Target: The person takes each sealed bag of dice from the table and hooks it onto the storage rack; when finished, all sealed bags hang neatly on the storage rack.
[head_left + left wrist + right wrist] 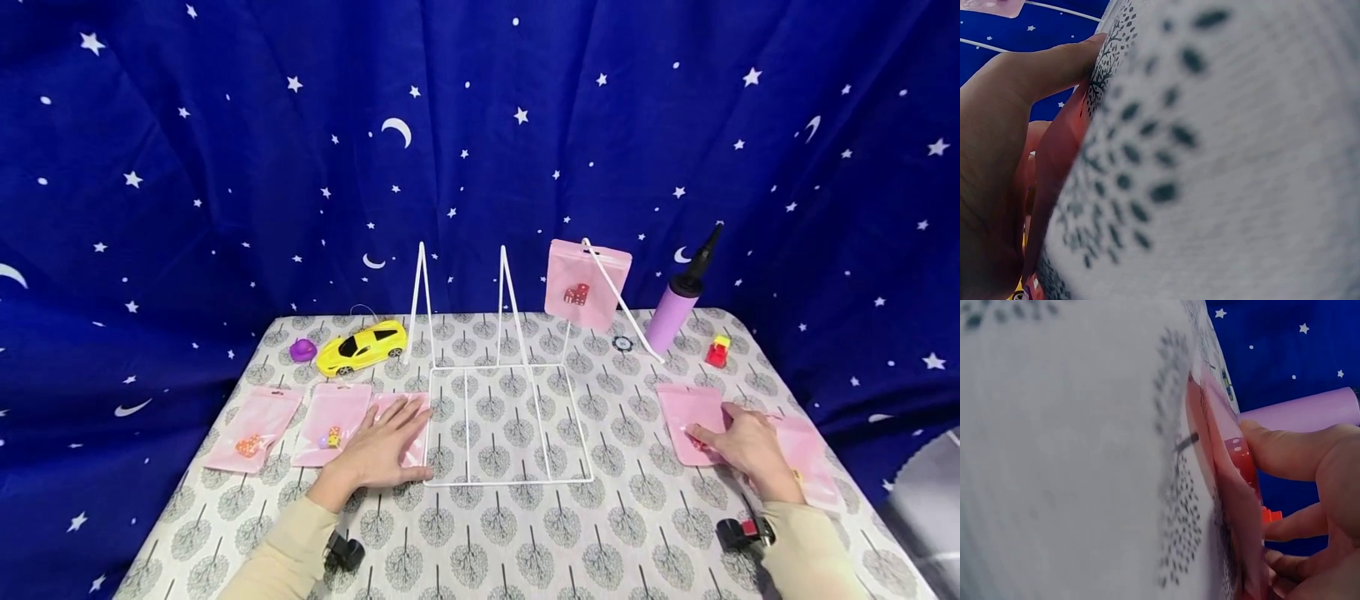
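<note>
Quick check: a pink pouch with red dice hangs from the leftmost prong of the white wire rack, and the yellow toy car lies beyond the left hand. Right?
Not leftmost: the head view shows the pink pouch with red dice hanging from the rightmost prong of the white wire rack. The yellow toy car does lie beyond the left hand.

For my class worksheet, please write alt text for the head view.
A person's left hand and right hand touch pink pouches either side of a white wire rack, where another pouch hangs. A yellow car and purple pump stand behind.
</note>
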The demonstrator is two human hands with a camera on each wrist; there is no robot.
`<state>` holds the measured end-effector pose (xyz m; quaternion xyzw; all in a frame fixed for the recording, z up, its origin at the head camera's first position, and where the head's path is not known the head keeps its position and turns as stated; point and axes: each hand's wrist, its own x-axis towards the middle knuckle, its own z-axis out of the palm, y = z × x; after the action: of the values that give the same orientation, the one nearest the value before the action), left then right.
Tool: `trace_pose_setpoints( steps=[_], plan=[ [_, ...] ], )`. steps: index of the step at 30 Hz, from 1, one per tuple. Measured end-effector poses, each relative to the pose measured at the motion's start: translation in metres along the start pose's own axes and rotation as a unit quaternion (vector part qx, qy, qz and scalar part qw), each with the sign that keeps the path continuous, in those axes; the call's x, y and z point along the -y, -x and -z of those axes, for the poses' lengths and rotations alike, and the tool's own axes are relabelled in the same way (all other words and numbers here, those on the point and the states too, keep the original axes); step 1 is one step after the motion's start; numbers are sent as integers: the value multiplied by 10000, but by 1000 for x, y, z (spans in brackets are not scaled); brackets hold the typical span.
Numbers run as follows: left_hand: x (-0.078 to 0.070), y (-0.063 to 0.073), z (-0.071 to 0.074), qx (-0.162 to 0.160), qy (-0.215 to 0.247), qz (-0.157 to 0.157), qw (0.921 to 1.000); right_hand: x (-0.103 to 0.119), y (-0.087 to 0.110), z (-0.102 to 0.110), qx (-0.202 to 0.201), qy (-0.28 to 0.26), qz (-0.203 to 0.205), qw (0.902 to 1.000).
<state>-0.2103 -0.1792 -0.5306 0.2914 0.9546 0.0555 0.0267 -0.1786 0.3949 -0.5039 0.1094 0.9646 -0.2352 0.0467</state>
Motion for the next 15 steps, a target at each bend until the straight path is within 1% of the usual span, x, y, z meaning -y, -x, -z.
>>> trace_pose_setpoints(
  steps=[5, 8, 11, 13, 15],
  plan=[
    [0, 0, 0, 24, -1, -6, 10000, 4, -2, 0, -62, 86, -179, 9998],
    [0, 0, 1, 62, -23, 1, 10000, 3, -3, -2, -70, -33, -268, 9996],
    [0, -1, 2, 51, -48, 9, 10000, 1, -2, -5, -306, -113, -142, 9994],
    [0, -1, 2, 52, -41, 10, 10000, 0, -2, -7, -525, -123, 42, 9985],
    [0, -1, 2, 82, -33, 19, 10000, -1, -1, -8, -646, -212, 109, 9976]
  ],
)
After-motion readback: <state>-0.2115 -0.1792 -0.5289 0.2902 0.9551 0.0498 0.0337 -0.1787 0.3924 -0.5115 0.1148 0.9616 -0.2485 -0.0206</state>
